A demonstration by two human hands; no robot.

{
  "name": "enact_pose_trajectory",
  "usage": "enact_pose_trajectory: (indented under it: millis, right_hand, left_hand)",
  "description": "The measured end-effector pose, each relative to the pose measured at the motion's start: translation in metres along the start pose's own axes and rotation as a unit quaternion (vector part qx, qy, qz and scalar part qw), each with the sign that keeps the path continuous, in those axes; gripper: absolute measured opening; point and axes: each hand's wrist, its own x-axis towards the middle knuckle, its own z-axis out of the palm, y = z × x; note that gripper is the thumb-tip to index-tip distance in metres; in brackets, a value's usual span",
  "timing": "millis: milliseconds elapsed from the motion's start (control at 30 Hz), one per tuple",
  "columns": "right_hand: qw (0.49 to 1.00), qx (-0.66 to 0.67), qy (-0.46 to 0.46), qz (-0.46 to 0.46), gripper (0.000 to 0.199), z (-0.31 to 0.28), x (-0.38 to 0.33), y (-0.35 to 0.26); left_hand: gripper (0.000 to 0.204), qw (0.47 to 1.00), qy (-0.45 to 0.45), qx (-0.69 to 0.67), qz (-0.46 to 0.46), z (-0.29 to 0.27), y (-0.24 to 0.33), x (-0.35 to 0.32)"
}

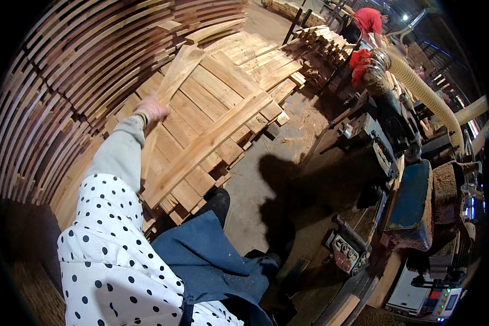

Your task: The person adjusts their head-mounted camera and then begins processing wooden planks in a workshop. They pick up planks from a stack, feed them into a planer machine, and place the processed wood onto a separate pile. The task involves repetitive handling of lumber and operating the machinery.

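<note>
Polka-dotted sleeve (111,261) fills the near foreground. Beyond it the left hand (151,108) rests on a long wooden plank (171,87) atop the stacked boards (223,114), fingers closed around its edge. No right hand shows.

Warm light fell brightly on the stacked pale wooden planks (217,103), a dark shadow lay right of them, and fisheye edges bent black.

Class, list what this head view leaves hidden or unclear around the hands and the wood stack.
- Right hand: not in the head view at all.
- Left hand: its fingers are blurred against the long board, so the grip is unclear.
- Lower layers of the board stack: covered by the top boards.
- Person in red: small at the upper rim.
</note>
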Motion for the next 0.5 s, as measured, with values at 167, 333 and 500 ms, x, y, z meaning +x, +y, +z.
enact_pose_trajectory:
  millis: [167, 333, 500]
  right_hand:
    - [0.996, -0.032, 0.023, -0.083, 0.059, 0.003, 0.054, 0.054]
    - [0.988, 0.101, 0.091, -0.068, 0.052, 0.029, 0.191, 0.023]
    - [0.929, 0.154, 0.235, -0.242, 0.04, 0.053, 0.305, -0.017]
  left_hand:
    - [0.07, 0.955, -0.049, -0.292, 0.03, -0.004, -0.06, -0.067]
    - [0.073, 0.758, -0.214, -0.615, 0.042, -0.017, -0.059, -0.18]
    - [0.067, 0.684, -0.305, -0.642, 0.162, 0.03, 0.01, -0.255]
